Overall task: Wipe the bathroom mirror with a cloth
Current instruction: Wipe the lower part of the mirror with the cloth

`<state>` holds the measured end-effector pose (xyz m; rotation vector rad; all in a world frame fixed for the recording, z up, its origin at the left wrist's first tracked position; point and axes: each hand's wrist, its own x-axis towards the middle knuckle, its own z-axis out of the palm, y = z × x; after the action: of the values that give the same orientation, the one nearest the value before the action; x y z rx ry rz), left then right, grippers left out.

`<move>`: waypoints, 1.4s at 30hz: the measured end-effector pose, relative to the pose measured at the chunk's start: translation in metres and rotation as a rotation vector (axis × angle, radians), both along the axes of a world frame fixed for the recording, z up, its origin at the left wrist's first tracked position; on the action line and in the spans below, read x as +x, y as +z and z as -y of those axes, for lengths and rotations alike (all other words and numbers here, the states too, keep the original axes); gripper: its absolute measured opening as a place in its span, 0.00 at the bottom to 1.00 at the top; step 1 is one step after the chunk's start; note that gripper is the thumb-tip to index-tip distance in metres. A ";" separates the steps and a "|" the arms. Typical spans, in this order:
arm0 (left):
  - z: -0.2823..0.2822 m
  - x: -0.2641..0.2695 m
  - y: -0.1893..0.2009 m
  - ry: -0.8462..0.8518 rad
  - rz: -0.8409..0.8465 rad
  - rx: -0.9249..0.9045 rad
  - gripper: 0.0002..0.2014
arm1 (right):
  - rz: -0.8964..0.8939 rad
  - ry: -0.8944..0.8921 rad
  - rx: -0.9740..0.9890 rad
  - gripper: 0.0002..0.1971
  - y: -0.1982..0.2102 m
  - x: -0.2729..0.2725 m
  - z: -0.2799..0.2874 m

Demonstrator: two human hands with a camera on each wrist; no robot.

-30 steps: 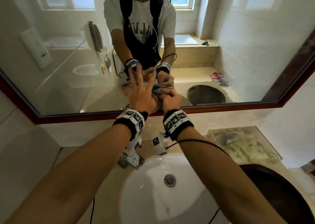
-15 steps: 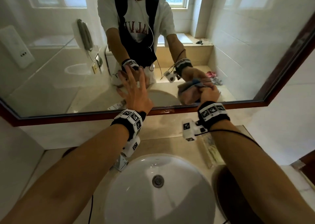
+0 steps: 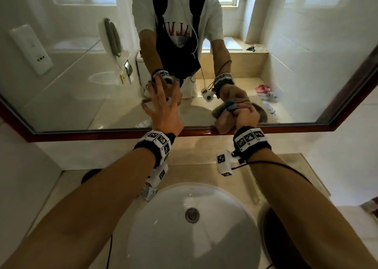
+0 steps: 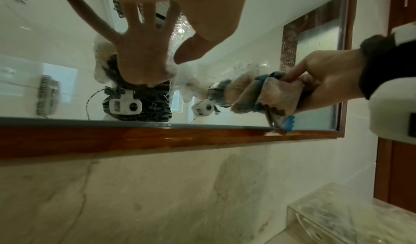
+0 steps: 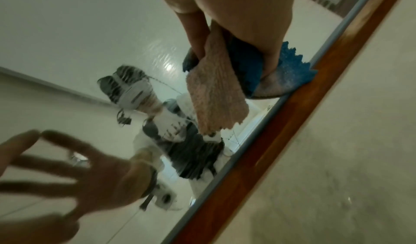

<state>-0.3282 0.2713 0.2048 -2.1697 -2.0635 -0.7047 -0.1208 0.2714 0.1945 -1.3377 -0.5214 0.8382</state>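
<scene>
The wide mirror (image 3: 71,74) has a red-brown wooden frame (image 3: 286,128). My left hand (image 3: 163,109) is spread flat, its fingertips touching the glass just left of centre. My right hand (image 3: 245,115) grips a bunched beige and blue cloth (image 3: 225,123) and presses it to the glass low down, right above the bottom frame rail. In the left wrist view the cloth (image 4: 276,96) hangs from the right hand (image 4: 326,80), its blue corner touching the rail. The right wrist view shows the cloth (image 5: 216,91) folded under my fingers (image 5: 195,34).
Below the mirror a white round sink (image 3: 194,227) sits in a beige marble counter, with a chrome tap (image 3: 150,191) at its left. A dark round basin (image 3: 286,238) lies at the right. A clear plastic box (image 4: 349,217) stands on the counter under my right arm.
My right hand has carried the cloth from beside my left hand to the right along the mirror's bottom edge. The left hand has stayed spread on the glass.
</scene>
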 end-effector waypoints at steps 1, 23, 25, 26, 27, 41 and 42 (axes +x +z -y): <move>0.000 -0.004 0.000 -0.007 0.003 0.002 0.56 | 0.009 0.034 -0.005 0.14 -0.001 -0.012 0.001; 0.013 -0.165 -0.006 0.119 -0.026 -0.055 0.53 | 0.338 0.389 -0.028 0.10 -0.049 -0.257 -0.003; 0.011 -0.172 -0.008 0.100 -0.049 -0.062 0.53 | 0.352 0.443 -0.013 0.10 -0.048 -0.272 -0.003; 0.011 -0.175 -0.008 0.090 -0.049 -0.072 0.54 | 0.366 0.454 -0.009 0.11 -0.049 -0.275 -0.003; 0.010 -0.177 -0.009 0.079 -0.042 -0.081 0.54 | 0.378 0.458 -0.005 0.11 -0.049 -0.277 -0.004; 0.015 -0.189 -0.010 0.019 -0.069 -0.070 0.56 | 0.325 0.189 0.045 0.16 -0.021 -0.198 -0.001; 0.015 -0.190 -0.011 0.016 -0.066 -0.052 0.56 | 0.315 0.166 0.053 0.16 -0.015 -0.194 0.001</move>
<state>-0.5185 0.2559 0.1942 -2.1696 -2.0867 -0.5757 -0.3151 0.2708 0.1799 -1.3983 -0.9054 0.7450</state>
